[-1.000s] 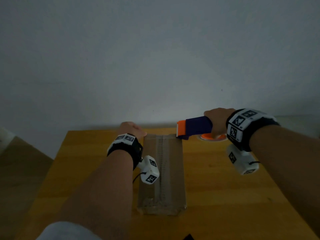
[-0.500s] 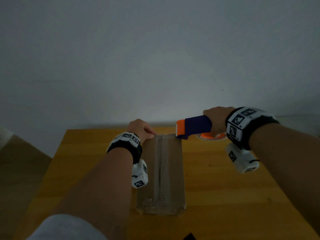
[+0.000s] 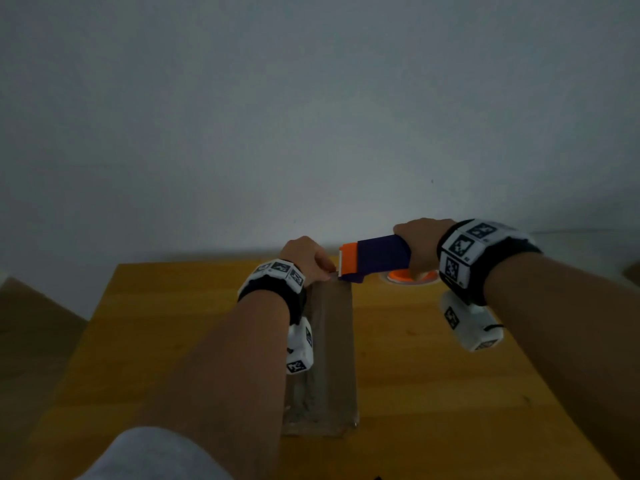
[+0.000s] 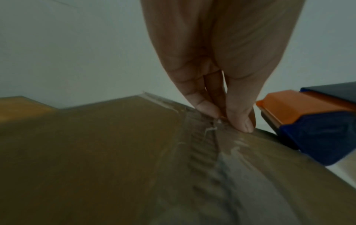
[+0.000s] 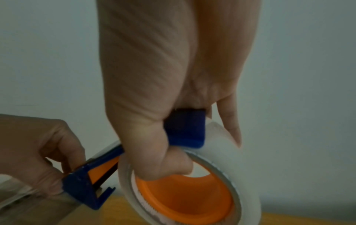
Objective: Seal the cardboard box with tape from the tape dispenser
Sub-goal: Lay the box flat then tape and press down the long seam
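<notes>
The cardboard box (image 3: 332,355) lies lengthwise on the wooden table (image 3: 433,393), its long narrow top running away from the person, with clear tape (image 4: 235,153) already wrinkled along its centre seam. At the far end of that top, the left hand (image 3: 304,258) bends down and pinches at the tape end: in the left wrist view the thumb and fingertips (image 4: 240,121) are pressed together right on the box's far edge, with a small crumpled bit of tape between them. Whether they hold the tape clear of the cardboard or only press it down is hard to tell.

Just beside those fingertips, the tape dispenser (image 3: 375,256) is held at the far right corner of the box, its orange cutter end pointing toward the left hand and nearly touching it. The right hand (image 3: 420,245) is wrapped firmly around the blue handle, thumb hooked into the orange core, 1 finger stretched along the white tape roll (image 5: 221,141).

In the head view the left forearm and its wrist camera cover much of the box's left side, and the roll is mostly hidden behind the right hand. The scene is dim. Black-and-white coded markers sit on both wristbands (image 3: 467,251); no readable writing shows on them, the box or the dispenser.
</notes>
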